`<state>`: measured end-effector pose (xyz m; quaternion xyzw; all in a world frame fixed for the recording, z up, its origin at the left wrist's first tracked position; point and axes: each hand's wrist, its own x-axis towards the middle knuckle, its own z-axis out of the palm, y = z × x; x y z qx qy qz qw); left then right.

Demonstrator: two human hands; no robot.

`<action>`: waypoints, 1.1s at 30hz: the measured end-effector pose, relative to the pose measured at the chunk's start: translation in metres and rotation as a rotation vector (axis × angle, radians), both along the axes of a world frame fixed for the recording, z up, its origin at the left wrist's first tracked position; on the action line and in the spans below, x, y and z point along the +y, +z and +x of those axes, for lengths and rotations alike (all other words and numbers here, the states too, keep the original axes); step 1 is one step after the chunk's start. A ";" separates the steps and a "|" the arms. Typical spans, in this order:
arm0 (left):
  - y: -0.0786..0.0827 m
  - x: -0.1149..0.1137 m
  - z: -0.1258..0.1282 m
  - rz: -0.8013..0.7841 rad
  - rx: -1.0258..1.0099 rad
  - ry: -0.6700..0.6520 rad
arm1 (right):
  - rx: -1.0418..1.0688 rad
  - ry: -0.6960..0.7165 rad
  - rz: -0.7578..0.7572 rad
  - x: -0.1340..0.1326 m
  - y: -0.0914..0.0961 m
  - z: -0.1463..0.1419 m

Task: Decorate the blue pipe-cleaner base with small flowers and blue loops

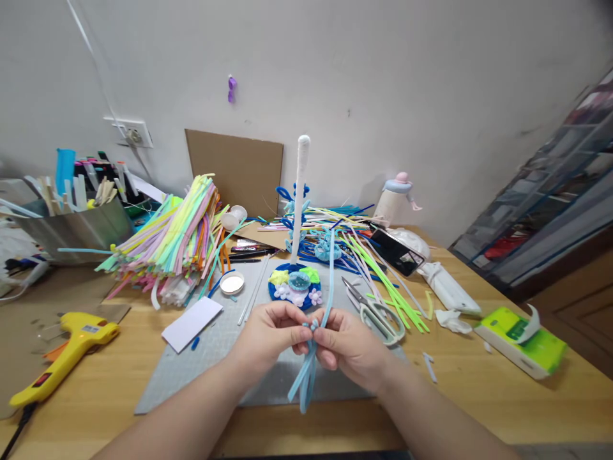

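Blue pipe cleaner (306, 377) hangs looped between both hands, just above the grey mat (201, 364). Left hand (271, 332) and right hand (352, 345) each pinch it at the fingertips, thumbs almost touching. Keeping both pinches close together and turning evenly looks like the way to a neat twist.

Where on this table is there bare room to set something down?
Bare wooden table lies between the yellow glue gun and the grey cutting mat, and between the right hand, pinching a light-blue pipe cleaner, and the green tissue pack. Crowded farther back: the multicoloured pipe-cleaner pile, white-handled scissors.
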<state>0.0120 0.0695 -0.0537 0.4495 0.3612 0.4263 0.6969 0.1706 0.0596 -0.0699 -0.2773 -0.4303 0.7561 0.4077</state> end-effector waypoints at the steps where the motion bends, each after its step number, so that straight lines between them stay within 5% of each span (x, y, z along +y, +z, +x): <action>1: 0.000 0.000 0.000 0.001 0.000 -0.009 | 0.006 0.017 -0.004 0.000 0.000 0.000; 20: -0.002 -0.002 -0.001 -0.044 -0.023 -0.033 | 0.018 0.030 0.025 -0.001 0.001 0.000; 33: 0.000 -0.001 -0.006 -0.060 0.017 -0.242 | -0.008 0.172 0.032 -0.003 0.005 0.000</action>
